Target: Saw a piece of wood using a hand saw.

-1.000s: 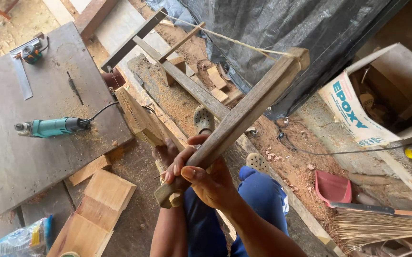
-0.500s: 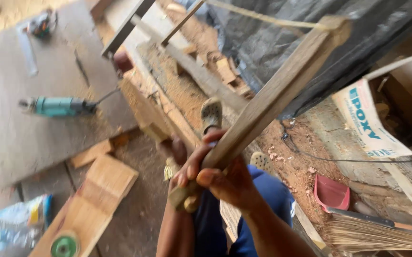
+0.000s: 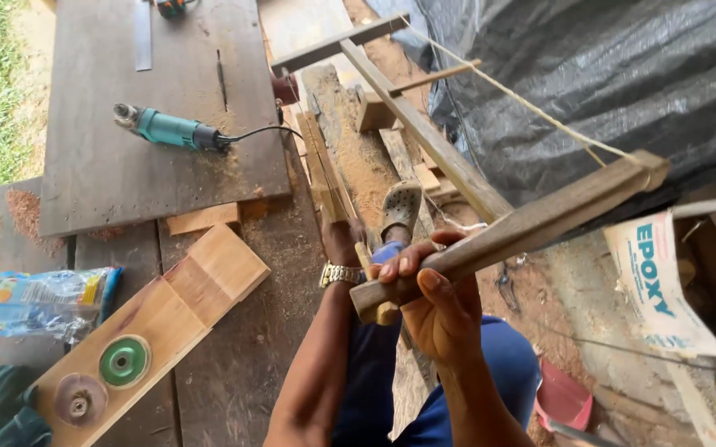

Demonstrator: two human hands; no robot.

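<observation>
The person's right hand (image 3: 432,298) has its grip clamped on the near end of a long grey-brown wooden frame-saw arm (image 3: 531,223), which slants up to the right. Just beyond, the left hand (image 3: 343,240), a metal wristwatch (image 3: 340,273) on its wrist, is closed on a narrow pale wooden strip (image 3: 325,178). Farther off, a teal electric power tool (image 3: 167,130) lies on the grey board bench (image 3: 93,165), near sawdust.

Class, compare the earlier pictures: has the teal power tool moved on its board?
No. The teal power tool lies at the same spot beside the slot in the grey board; only the camera shifted.
</observation>
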